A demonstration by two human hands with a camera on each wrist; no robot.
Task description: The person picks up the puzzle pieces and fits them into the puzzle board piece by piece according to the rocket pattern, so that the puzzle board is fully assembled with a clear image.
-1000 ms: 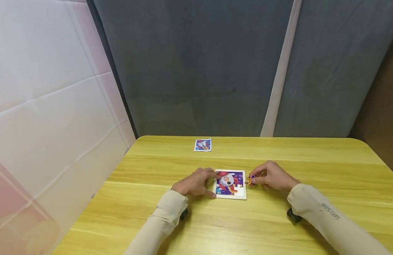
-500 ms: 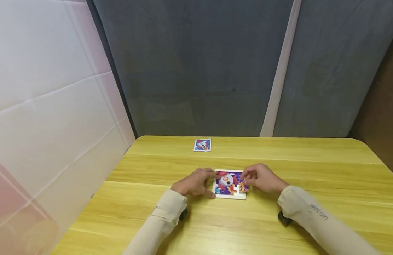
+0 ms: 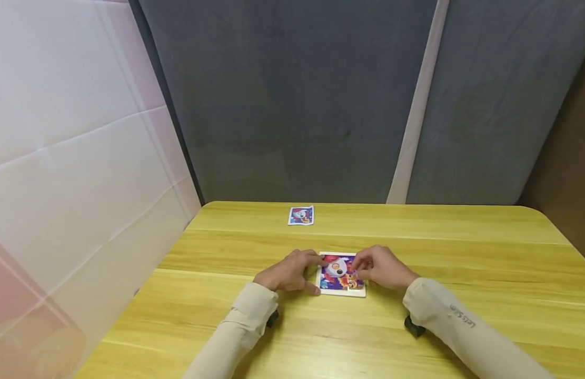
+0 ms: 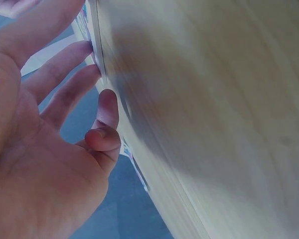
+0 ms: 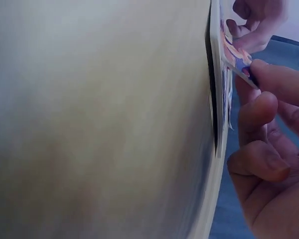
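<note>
A small white puzzle tray with a purple, red and blue picture lies on the yellow wooden table. My left hand rests at the tray's left side, fingertips touching its edge. My right hand reaches over the tray's right part and pinches a small orange and purple puzzle piece. In the right wrist view that piece sits tilted between my fingertips, just above the tray.
A small picture card lies farther back on the table, left of centre. A white panel stands along the left, and grey padded panels close off the back. Both forearms wear beige sleeves.
My right hand has moved left from beside the tray to over its lower right part, carrying the puzzle piece. The left hand has stayed at the tray's left edge.
</note>
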